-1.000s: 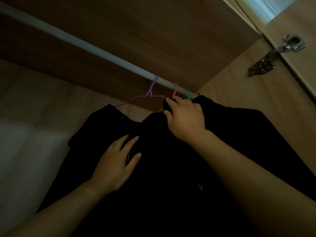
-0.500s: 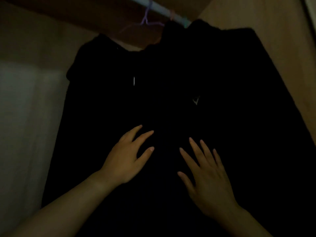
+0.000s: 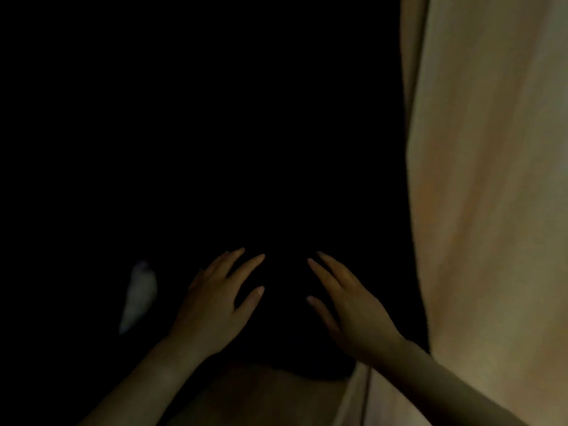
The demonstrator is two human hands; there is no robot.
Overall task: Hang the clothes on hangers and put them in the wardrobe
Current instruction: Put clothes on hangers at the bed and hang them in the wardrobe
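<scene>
Risk: any push or drag on the black garment could slip it off its hanger, which is out of view. It fills the frame from 9 to 1 o'clock, inside the wardrobe by the side panel. Left hand and right hand: fingers spread, palms toward the cloth, gripping nothing; contact unclear.

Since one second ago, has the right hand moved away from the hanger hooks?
Yes. The right hand was gripping up by the rail; it now lies open, low on the black garment, beside the left hand.
</scene>
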